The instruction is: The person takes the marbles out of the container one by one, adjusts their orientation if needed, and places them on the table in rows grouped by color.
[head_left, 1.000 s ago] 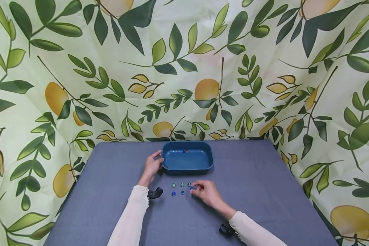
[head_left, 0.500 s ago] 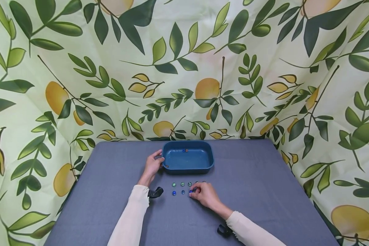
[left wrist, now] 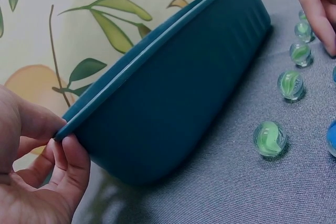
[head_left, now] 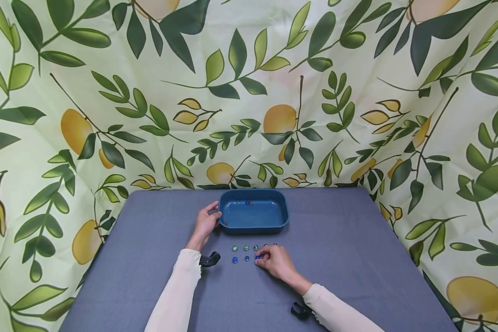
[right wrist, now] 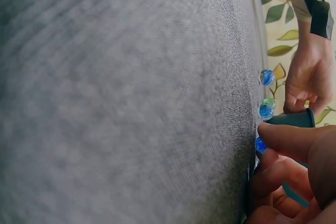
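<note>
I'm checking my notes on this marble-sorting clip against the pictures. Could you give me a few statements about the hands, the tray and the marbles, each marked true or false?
1. The left hand grips the rim of the dark blue rectangular plastic tray. True.
2. The right hand rests inside the tray. False: it is on the grey cloth-covered table, fingertips on a blue glass marble.
3. The tray holds no marbles. False: a few small marbles lie near its far wall.
4. Green glass marbles lie in a row on the table in front of the tray. True.
5. The tray is turned upside down. False: it stands open side up.
</note>
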A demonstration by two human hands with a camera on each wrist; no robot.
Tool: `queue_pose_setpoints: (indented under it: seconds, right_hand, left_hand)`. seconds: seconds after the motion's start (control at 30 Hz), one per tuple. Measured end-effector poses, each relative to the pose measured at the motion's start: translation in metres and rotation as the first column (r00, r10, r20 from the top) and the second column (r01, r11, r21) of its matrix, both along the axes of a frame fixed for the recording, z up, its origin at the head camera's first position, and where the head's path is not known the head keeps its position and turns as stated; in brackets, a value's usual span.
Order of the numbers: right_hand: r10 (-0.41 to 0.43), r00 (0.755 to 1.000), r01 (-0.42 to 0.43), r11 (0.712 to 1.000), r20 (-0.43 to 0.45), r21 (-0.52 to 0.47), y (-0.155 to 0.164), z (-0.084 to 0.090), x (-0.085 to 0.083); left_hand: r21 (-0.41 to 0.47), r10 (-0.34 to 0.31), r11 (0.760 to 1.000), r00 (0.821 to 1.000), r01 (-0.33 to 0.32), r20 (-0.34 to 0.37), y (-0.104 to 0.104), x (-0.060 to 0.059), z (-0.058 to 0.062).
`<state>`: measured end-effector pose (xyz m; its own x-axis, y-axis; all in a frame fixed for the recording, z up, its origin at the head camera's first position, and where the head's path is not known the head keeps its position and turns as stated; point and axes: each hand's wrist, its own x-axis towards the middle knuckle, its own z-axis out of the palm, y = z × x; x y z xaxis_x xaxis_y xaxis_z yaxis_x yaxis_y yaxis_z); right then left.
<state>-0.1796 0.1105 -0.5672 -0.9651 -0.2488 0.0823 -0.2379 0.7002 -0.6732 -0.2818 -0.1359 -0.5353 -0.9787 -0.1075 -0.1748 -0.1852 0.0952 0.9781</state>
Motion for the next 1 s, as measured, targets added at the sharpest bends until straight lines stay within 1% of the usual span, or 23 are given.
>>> queue_pose_setpoints:
  seconds: [0.2,0.33,0.57,0.67,0.8,1.0]
  right_hand:
    - [0.001,1.0,-0.001,1.0,0.001,-0.004,-0.001,0.0,0.0]
    - [-0.02,1.0,0.021,1.0,0.019,-0.021,-0.001,-0.001,0.002]
    - [-0.033,0.998,0.037,0.997,0.052,-0.061,0.001,0.001,0.003]
    - [-0.034,0.997,0.04,0.995,0.062,-0.094,0.004,0.003,0.003]
    - [-0.057,0.996,0.066,0.986,0.066,-0.151,0.01,0.012,0.003]
    - [-0.105,0.994,0.108,0.977,0.025,-0.182,0.019,0.037,-0.003]
  left_hand:
    - [-0.003,-0.001,1.0,1.0,0.001,0.002,0.0,0.001,-0.001]
    - [0.0,-0.004,1.0,1.0,0.004,0.006,-0.001,0.002,-0.002]
    - [-0.001,-0.006,1.0,1.0,0.006,-0.002,-0.001,0.002,-0.001]
    - [-0.005,-0.007,1.0,1.0,0.007,-0.008,0.0,0.002,-0.001]
    - [-0.008,-0.006,1.0,1.0,0.006,-0.007,0.0,0.001,-0.002]
    - [0.002,-0.008,1.0,1.0,0.008,-0.009,0.0,0.0,0.0]
